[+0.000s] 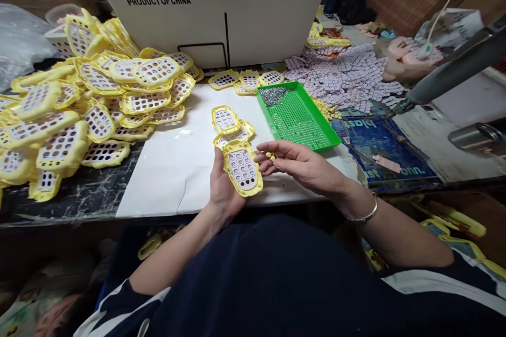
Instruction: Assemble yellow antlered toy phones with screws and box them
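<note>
My left hand (pixel 222 185) is closed around the edge of a yellow plastic toy phone shell (pixel 242 166), its inner face turned up. White button pieces fill most of its holes, while a row near the bottom shows dark openings. Just right of it, my right hand (pixel 292 162) has its fingers bent around a few small yellow pieces (pixel 271 156). Beyond the held shell, two more yellow shells lie on the white board, one (pixel 225 119) above the other (pixel 237 134), partly overlapping.
A large pile of yellow shells (pixel 98 79) covers the left. A green tray (pixel 300 116) with small metal screws (pixel 272 96) stands right of centre. Behind it spread many white button pieces (pixel 343 76). A white carton (pixel 213 16) blocks the back; a power screwdriver (pixel 443 76) reaches in from the right.
</note>
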Motion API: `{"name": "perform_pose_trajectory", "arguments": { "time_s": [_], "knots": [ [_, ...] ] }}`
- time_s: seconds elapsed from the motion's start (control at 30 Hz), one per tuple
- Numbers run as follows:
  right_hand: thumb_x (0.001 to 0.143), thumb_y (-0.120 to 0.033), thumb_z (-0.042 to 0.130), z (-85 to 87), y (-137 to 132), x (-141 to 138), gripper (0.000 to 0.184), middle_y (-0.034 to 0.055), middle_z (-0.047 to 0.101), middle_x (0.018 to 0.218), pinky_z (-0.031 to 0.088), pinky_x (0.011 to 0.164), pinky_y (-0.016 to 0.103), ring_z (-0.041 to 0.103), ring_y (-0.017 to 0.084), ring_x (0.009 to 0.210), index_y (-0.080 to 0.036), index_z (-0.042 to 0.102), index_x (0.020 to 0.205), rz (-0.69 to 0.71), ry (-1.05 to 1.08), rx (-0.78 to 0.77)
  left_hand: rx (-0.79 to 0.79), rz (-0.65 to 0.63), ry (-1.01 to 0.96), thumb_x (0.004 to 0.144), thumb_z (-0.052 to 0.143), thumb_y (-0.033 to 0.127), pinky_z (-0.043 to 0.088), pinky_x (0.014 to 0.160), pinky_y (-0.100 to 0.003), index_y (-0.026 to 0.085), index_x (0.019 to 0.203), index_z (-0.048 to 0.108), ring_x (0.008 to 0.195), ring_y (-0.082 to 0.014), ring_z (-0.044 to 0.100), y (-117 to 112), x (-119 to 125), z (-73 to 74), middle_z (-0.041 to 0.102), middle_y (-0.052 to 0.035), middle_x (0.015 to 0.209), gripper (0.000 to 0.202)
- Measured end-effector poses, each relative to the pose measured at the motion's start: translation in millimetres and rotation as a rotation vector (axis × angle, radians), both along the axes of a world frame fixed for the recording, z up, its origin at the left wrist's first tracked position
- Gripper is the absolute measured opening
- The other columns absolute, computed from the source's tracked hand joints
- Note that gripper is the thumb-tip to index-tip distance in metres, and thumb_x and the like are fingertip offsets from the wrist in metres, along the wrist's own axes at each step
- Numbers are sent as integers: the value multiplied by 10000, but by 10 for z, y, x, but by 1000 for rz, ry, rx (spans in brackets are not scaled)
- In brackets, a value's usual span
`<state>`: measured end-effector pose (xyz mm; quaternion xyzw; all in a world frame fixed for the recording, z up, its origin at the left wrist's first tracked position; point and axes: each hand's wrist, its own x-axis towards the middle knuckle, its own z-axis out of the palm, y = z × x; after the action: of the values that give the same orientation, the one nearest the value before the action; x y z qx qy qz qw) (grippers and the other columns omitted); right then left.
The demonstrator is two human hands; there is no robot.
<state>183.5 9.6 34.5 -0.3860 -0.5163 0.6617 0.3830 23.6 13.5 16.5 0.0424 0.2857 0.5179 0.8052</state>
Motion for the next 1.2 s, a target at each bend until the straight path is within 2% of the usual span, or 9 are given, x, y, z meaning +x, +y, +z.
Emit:
{"name": "perform_pose_trajectory", "arguments": {
  "time_s": [0.1,0.17,0.3,0.43,0.53,0.73,0.97,1.1,1.2],
  "knots": [
    [832,-223,604,7,-6,-62,304,47,687,1012,574,809,302,680,132,893,-195,556,1131,-23,8,15,7,22,-8,941,268,535,501,921,-420,128,1172,599,944,-241,676,-6,-1,8,714,-101,914,573],
    [843,-227,595,12,-23,-99,258,41,705,980,585,773,299,691,142,876,-196,568,1098,-83,-86,127,9,36,-17,943,265,533,503,919,-419,136,1159,605,980,-243,668,-2,1,10,715,-101,938,566],
    [864,-206,584,-5,-60,-154,101,48,724,942,576,768,300,696,157,843,-190,651,937,-221,-463,628,10,40,-43,943,238,546,518,895,-412,133,1104,624,1006,-248,662,18,15,2,716,-111,937,588],
    [869,-214,588,-98,-63,-227,111,65,708,868,547,734,309,649,167,825,-187,685,822,-245,-689,1200,-6,60,-41,949,236,530,522,896,-374,115,988,645,1012,-240,660,30,37,8,714,-117,920,584],
    [892,-195,545,-193,-49,-294,156,39,673,716,524,662,290,581,149,699,-184,680,814,-249,-768,1449,-40,6,-23,937,208,567,529,885,-373,99,877,647,996,-254,666,31,47,32,710,-141,887,645],
    [880,-93,524,-265,-59,-302,148,59,728,816,541,703,302,634,157,752,-126,667,888,-151,-778,1570,-53,4,30,922,210,595,534,878,-408,102,877,645,964,-266,676,52,21,55,704,-138,822,659],
    [881,-211,572,-371,-203,-232,200,101,735,1013,533,879,387,672,211,995,-98,653,1024,-201,-894,1666,-14,32,77,907,186,630,543,849,-368,103,983,647,846,-220,696,52,1,62,705,-111,827,705],
    [860,-106,526,-456,-231,-256,225,108,731,1028,532,880,368,671,210,1020,-88,640,1053,-192,-867,1646,-11,53,122,906,179,630,541,837,-351,88,1114,616,812,-206,692,43,28,56,706,-121,881,727],
    [861,-128,533,-380,-284,-199,250,134,713,1075,502,932,409,646,219,1080,-100,620,1094,-208,-819,1564,14,37,141,911,181,619,535,846,-379,95,1209,575,809,-214,690,68,30,53,708,-125,909,720]
  ]
}}
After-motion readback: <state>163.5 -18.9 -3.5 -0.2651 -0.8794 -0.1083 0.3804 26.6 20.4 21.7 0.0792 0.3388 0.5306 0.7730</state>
